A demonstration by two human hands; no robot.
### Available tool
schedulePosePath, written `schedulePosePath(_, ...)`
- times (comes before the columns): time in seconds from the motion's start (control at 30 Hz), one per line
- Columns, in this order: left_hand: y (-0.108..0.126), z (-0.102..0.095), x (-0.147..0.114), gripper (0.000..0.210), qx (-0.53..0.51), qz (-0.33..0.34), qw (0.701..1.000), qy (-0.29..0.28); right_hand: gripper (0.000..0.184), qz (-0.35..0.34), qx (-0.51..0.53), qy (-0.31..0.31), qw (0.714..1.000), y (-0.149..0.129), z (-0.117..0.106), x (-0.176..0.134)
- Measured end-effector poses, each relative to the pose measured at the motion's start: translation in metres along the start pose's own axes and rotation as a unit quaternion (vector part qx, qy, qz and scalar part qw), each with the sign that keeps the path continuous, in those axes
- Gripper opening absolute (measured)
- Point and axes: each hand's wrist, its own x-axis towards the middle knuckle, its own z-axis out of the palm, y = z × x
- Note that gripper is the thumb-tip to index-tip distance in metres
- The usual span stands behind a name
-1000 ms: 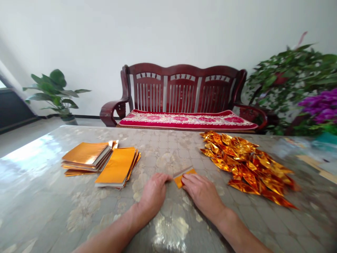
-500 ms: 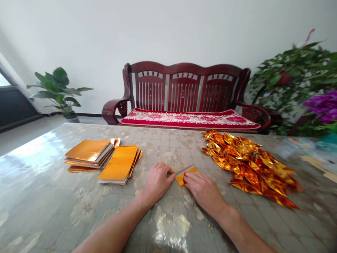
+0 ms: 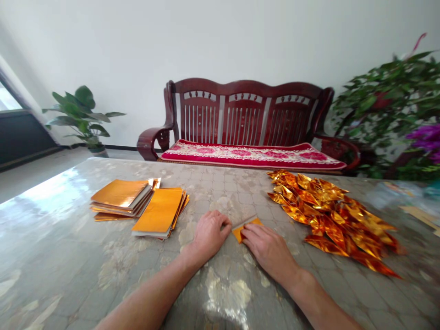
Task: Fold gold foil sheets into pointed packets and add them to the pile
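Observation:
A small sheet of gold foil paper [image 3: 238,234], with a pale folded edge along its far side, lies on the table between my hands. My left hand [image 3: 212,233] is closed, thumb and fingertips together at the sheet's left corner. Over the sheet's near right part, my right hand [image 3: 270,250] is closed with its fingers pressed on the paper, hiding much of it. To the left are two stacks of flat gold paper, a farther stack [image 3: 118,193] and a nearer stack [image 3: 160,211]. A pile of folded, pointed gold foil pieces [image 3: 325,213] lies to the right.
The table [image 3: 85,275] has a shiny, flower-patterned cover. Clear plastic and beige strips [image 3: 421,217] lie at its right edge. Behind it stands a dark red wooden bench [image 3: 242,114] with a red floral cushion [image 3: 252,154]. Potted plants [image 3: 82,117] flank it.
The whole view has shifted slightly, so things appear a little farther right. My hands keep nearly the same pose at the gold foil paper.

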Motion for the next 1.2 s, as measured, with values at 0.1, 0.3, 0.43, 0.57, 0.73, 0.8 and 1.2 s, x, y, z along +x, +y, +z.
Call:
schedulePosePath(0.1,-0.001,0.001,0.001,0.015,0.011,0.0,1.0,0.003,0.017,-0.009,0.015,0.005,1.0,0.001,-0.001,0.0)
schedulePosePath(0.3,0.001,-0.004,0.0,0.012,0.014,0.009,1.0,-0.008,0.016,-0.01,0.032,0.012,0.999,0.0,-0.006,0.0)
schedulePosePath(0.43,0.003,-0.006,0.0,0.009,0.034,0.01,0.999,-0.006,0.017,-0.011,0.037,0.011,0.999,0.001,-0.006,0.0)
schedulePosePath(0.57,0.001,-0.002,0.001,0.01,0.041,-0.005,0.999,-0.008,0.019,-0.017,0.03,-0.002,0.999,0.0,-0.006,0.0)
schedulePosePath(0.73,-0.001,0.001,0.003,0.01,0.025,-0.04,0.999,-0.009,0.01,-0.03,-0.013,-0.015,0.999,-0.007,-0.004,0.006)
schedulePosePath(0.8,-0.001,0.0,0.003,0.01,0.026,-0.042,0.999,-0.009,0.009,-0.032,-0.032,-0.014,0.999,-0.01,-0.003,0.008)
schedulePosePath(1.2,-0.011,0.001,0.001,0.014,-0.066,-0.052,0.995,0.062,0.02,-0.051,-0.077,0.027,0.995,-0.012,0.003,0.01)
